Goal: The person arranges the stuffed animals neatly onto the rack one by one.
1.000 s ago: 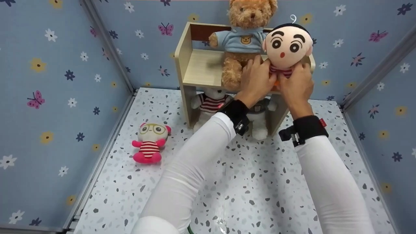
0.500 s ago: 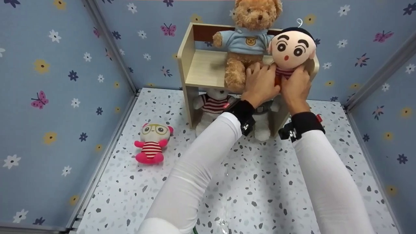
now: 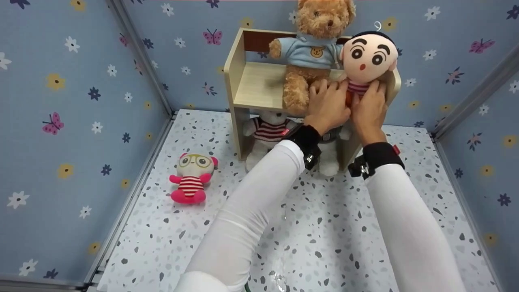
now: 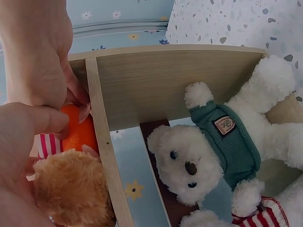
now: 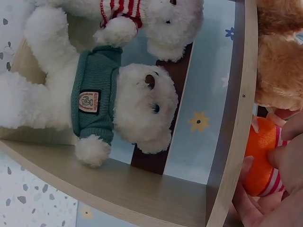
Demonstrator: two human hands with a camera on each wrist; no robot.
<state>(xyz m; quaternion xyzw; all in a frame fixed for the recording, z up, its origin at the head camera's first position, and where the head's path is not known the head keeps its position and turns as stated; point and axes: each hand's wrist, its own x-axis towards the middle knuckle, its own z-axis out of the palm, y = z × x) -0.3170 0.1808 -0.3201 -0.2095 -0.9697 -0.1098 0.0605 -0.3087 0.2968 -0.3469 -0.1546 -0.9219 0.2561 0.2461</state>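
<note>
On the upper shelf of a small wooden bookshelf, a boy doll with a round head, striped shirt and orange shorts sits at the right end. Both hands grip its lower body from the front. The left hand has its fingers between the doll and the brown teddy bear in a blue hoodie beside it. From the other side, the right hand holds the doll's body. In the right wrist view a thumb presses the orange shorts, with fingers curled below. The doll's legs are mostly hidden by the hands.
Two white plush bears sit in the lower compartment, one in a green sweater, one in a striped top. A pink panda doll lies on the speckled surface at left. Flowered blue panels enclose it.
The head view has shifted slightly left. Against the shelf, the right hand has moved a little toward the left hand. The doll stays at the shelf's right end.
</note>
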